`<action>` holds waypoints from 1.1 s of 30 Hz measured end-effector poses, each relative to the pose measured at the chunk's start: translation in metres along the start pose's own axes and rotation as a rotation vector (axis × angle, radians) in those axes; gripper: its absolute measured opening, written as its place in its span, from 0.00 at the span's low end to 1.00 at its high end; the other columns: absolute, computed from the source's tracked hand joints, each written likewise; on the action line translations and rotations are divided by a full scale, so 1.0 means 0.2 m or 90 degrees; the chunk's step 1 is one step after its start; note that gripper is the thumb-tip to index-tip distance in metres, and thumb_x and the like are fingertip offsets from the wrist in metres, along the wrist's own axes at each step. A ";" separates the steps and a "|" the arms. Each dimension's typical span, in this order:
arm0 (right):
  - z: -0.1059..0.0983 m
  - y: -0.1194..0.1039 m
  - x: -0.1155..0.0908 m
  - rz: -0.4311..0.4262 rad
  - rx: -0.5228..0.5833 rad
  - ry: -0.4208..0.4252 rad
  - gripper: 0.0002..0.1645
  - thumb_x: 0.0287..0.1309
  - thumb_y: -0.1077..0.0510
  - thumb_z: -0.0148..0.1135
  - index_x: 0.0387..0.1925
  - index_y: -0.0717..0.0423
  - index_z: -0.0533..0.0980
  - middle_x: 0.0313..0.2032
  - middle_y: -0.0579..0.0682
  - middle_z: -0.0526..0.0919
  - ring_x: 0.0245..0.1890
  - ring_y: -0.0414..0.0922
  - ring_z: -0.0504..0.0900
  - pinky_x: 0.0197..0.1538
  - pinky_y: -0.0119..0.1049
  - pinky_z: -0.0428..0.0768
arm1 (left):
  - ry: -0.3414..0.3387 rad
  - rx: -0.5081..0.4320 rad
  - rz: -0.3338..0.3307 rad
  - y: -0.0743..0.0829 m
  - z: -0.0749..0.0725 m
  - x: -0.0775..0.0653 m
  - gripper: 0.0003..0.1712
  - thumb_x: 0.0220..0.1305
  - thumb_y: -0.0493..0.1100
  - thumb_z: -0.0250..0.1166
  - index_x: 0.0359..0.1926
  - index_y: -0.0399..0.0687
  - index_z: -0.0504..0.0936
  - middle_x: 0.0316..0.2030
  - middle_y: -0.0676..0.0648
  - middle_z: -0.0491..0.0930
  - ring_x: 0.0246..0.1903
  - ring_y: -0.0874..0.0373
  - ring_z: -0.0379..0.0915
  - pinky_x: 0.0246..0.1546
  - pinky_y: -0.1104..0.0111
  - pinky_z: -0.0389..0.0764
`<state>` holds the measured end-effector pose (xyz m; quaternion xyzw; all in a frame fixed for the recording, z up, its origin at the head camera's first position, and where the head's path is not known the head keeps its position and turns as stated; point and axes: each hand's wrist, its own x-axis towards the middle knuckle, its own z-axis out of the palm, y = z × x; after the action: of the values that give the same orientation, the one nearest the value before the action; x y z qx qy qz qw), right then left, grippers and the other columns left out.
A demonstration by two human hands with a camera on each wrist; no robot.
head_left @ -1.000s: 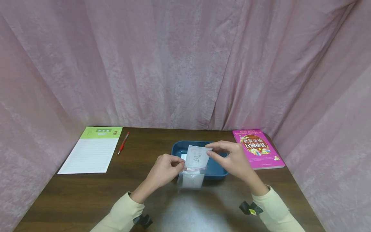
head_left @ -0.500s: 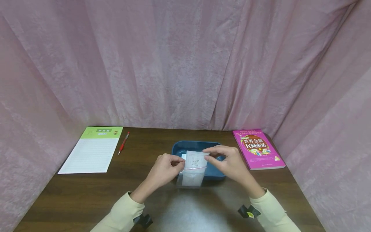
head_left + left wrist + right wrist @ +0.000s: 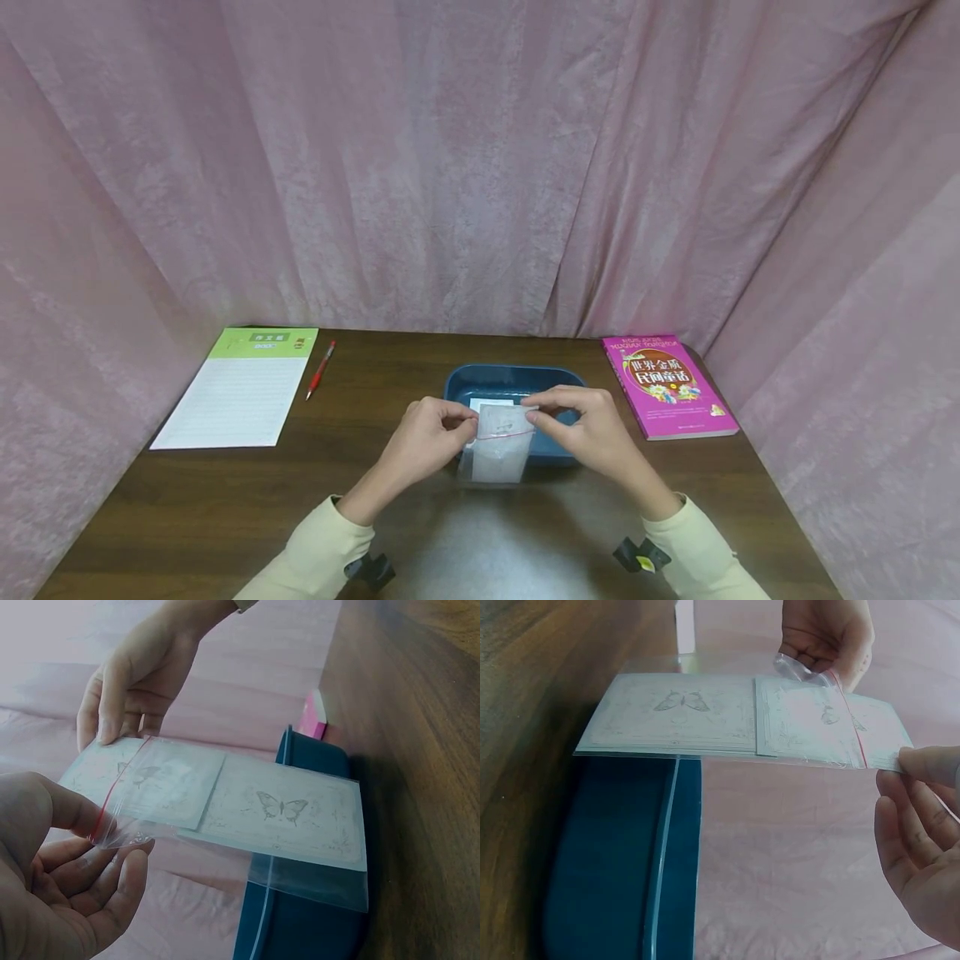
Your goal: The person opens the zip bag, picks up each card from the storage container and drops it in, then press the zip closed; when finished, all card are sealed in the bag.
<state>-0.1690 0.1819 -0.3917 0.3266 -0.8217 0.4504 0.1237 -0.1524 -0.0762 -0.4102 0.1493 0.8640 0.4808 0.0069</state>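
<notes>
My left hand [image 3: 427,437] pinches the mouth of a clear zip bag [image 3: 319,889] with a red line along its seal. Inside the bag lie pale cards [image 3: 281,810] with a grey butterfly print. My right hand [image 3: 588,421] pinches the outer corner of another pale butterfly card [image 3: 885,727], which sits partly in the bag and overlaps the cards there. Its outer end sticks out past the red line. Bag and cards hang in front of a dark blue tray [image 3: 555,450]. A white card [image 3: 491,402] shows in the tray behind them.
On the left of the brown wooden table [image 3: 390,367] lie a green-topped writing pad [image 3: 232,400] and a red pen [image 3: 321,371]. A pink book [image 3: 667,387] lies at the right. A pink curtain [image 3: 480,167] surrounds the table's back and sides.
My right hand has moved down and slightly left, sliding the butterfly card deeper into the zip bag. The left hand has stayed in place with its grip on the bag.
</notes>
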 end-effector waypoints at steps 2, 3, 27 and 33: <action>0.00 0.00 -0.01 -0.003 0.000 0.002 0.12 0.58 0.61 0.74 0.45 0.51 0.88 0.41 0.41 0.90 0.37 0.38 0.85 0.39 0.34 0.85 | -0.001 0.000 0.000 0.00 0.00 0.00 0.09 0.69 0.40 0.64 0.41 0.46 0.91 0.33 0.53 0.88 0.30 0.59 0.77 0.30 0.68 0.82; 0.01 0.00 -0.01 -0.005 0.001 0.003 0.11 0.58 0.61 0.74 0.44 0.51 0.88 0.40 0.42 0.90 0.37 0.38 0.85 0.39 0.34 0.85 | -0.002 0.000 0.000 0.00 0.00 0.00 0.09 0.69 0.40 0.64 0.41 0.46 0.91 0.33 0.53 0.88 0.30 0.58 0.76 0.30 0.68 0.81; 0.04 0.03 -0.03 -0.059 -0.020 0.008 0.10 0.56 0.61 0.76 0.41 0.52 0.89 0.38 0.42 0.90 0.39 0.37 0.87 0.40 0.36 0.85 | 0.022 0.006 0.010 0.01 0.01 0.00 0.08 0.67 0.39 0.65 0.38 0.46 0.91 0.31 0.54 0.88 0.26 0.63 0.77 0.26 0.69 0.79; 0.04 0.04 -0.03 -0.056 -0.021 0.007 0.10 0.56 0.62 0.75 0.41 0.50 0.89 0.38 0.43 0.90 0.36 0.36 0.86 0.38 0.37 0.85 | 0.029 -0.004 0.011 0.02 0.01 0.00 0.08 0.66 0.39 0.65 0.36 0.51 0.92 0.30 0.57 0.88 0.29 0.67 0.82 0.27 0.70 0.80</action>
<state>-0.1688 0.1794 -0.4039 0.3578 -0.8130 0.4330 0.1534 -0.1512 -0.0731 -0.4084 0.1459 0.8612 0.4866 -0.0170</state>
